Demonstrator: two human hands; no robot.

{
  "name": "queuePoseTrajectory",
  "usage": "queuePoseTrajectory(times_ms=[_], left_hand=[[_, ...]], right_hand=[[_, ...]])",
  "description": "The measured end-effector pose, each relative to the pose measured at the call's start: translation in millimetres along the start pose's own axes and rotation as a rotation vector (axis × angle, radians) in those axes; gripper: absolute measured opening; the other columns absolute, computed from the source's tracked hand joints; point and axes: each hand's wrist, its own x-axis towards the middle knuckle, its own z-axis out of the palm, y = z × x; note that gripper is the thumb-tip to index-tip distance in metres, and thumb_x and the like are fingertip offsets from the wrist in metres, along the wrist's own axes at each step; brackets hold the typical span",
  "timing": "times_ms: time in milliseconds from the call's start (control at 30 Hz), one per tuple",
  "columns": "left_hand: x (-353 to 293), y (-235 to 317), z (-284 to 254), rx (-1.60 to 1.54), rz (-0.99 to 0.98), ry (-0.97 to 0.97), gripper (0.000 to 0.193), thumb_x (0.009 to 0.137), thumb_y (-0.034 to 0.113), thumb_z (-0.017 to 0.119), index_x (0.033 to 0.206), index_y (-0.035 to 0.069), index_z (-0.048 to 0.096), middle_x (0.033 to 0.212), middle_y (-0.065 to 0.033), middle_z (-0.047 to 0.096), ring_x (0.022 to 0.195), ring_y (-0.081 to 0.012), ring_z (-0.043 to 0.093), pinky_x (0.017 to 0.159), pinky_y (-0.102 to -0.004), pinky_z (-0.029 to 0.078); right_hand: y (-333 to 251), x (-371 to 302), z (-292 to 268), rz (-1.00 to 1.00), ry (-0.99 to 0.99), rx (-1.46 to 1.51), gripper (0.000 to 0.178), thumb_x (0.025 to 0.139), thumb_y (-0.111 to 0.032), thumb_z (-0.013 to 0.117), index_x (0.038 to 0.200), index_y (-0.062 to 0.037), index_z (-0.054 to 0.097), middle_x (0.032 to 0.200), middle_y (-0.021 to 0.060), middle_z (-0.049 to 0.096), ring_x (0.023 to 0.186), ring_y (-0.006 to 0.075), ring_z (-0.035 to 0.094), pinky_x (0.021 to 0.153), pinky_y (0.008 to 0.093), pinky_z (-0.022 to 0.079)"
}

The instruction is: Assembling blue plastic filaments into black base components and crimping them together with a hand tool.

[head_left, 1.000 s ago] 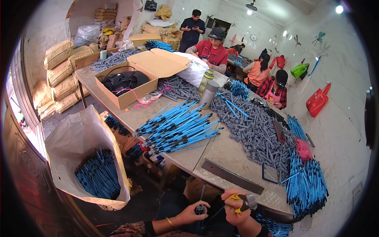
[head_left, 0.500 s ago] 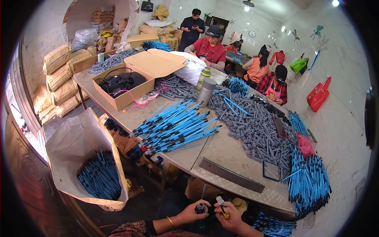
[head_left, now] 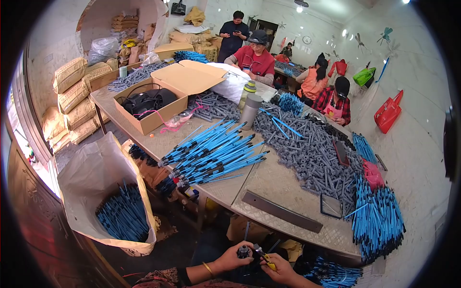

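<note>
Near the lower edge, my left hand [head_left: 231, 259] is closed around a dark piece with a round, ribbed end [head_left: 244, 251]. A thin rod sticks up behind it; the piece's lower part is hidden by my fingers. My right hand [head_left: 283, 272] grips a small tool with a yellow-and-black handle [head_left: 270, 263] and a metal head; its exact kind is unclear. The tool's head is close beside the dark piece, and I cannot tell whether they touch. Both hands are in front of the table [head_left: 264, 187], below its edge.
A dark flat bar [head_left: 281, 211] lies along the table edge. Blue rods with black ends [head_left: 216, 156] fan out beyond it, beside heaped grey plugs [head_left: 312, 153]. An open sack [head_left: 86, 197] at left holds more blue rods. More bundled rods [head_left: 333, 273] lie right of my hands. Co-workers sit farther back.
My right hand has turned the tool, so its head now tilts left toward the dark piece and sits closer to it. My left hand has barely moved.
</note>
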Motion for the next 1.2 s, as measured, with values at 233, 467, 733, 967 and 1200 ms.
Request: queuePoseTrajectory(times_ms=[233,467,733,967,1200], left_hand=[[3.8,-4.6,2.5,-0.029,0.034,-0.024,0.036,0.079,0.003,0.067,0.111,0.004,0.050,0.091,0.0004,0.055,0.086,-0.0063,0.051,0.079,-0.0229,0.043],[9.9,-12.3,6.9,0.021,0.023,-0.053,0.034,0.079,0.004,0.066,0.110,0.005,0.052,0.093,0.0001,0.055,0.088,-0.0066,0.051,0.080,-0.0232,0.042],[9.7,-12.6,11.3,0.062,0.026,-0.069,0.034,0.079,0.005,0.066,0.110,0.005,0.052,0.095,-0.0002,0.054,0.089,-0.0068,0.051,0.081,-0.0231,0.042],[8.2,-10.5,12.1,0.089,0.028,-0.056,0.033,0.079,0.005,0.066,0.109,0.006,0.053,0.095,-0.0006,0.054,0.090,-0.0069,0.050,0.081,-0.0230,0.041],[7.6,-14.7,12.6,0.078,0.038,-0.060,0.033,0.079,0.004,0.066,0.110,0.006,0.053,0.095,-0.0004,0.054,0.090,-0.0070,0.050,0.081,-0.0232,0.041]], right_hand=[[9.5,-18.7,-3.8,0.096,-0.058,-0.020,0.018,0.082,-0.011,0.064,0.097,-0.0029,0.060,0.103,0.0167,0.056,0.092,0.0337,0.057,0.079,0.0368,0.046],[18.3,-35.6,-10.9,0.111,-0.116,0.020,0.022,0.084,-0.012,0.063,0.103,-0.0018,0.059,0.105,0.0161,0.056,0.096,0.0315,0.056,0.081,0.0348,0.045],[18.2,-47.0,-14.1,0.191,-0.165,0.025,0.025,0.084,-0.012,0.062,0.107,-0.0017,0.058,0.108,0.0152,0.055,0.099,0.0299,0.055,0.083,0.0340,0.044],[26.5,-47.7,-15.2,0.269,-0.229,0.058,0.026,0.083,-0.013,0.063,0.107,-0.0024,0.058,0.109,0.0145,0.056,0.100,0.0278,0.056,0.086,0.0338,0.044],[21.3,-44.8,-16.1,0.184,-0.187,0.043,0.027,0.084,-0.012,0.062,0.108,-0.0010,0.058,0.109,0.0153,0.055,0.100,0.0294,0.055,0.085,0.0339,0.044]])
